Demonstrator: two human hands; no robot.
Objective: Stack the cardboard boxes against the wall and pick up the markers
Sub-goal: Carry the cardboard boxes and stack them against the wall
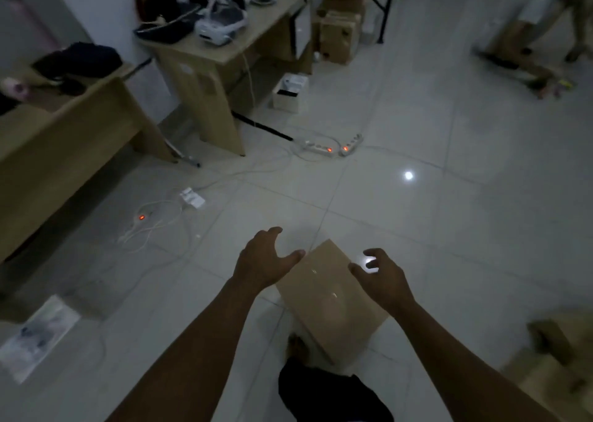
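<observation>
A plain brown cardboard box [330, 299] lies on the white tiled floor just in front of my feet, turned at an angle. My left hand [263, 258] hovers at its upper left corner with fingers spread, the thumb near the box edge. My right hand [378, 275] hovers at its right edge, fingers loosely bent, holding nothing. Another cardboard box [555, 348] shows blurred at the lower right. More brown boxes [340, 33] are stacked by the far wall beside a desk. Small coloured things, perhaps markers [552, 86], lie on the floor at the far right, too blurred to tell.
Two wooden desks [192, 78] stand along the left wall, loaded with bags and gear. Power strips [330, 145] and white cables trail over the floor ahead. A small white box [288, 92] and a flat packet [38, 335] lie on the floor. Another person's legs [552, 14] are at the top right.
</observation>
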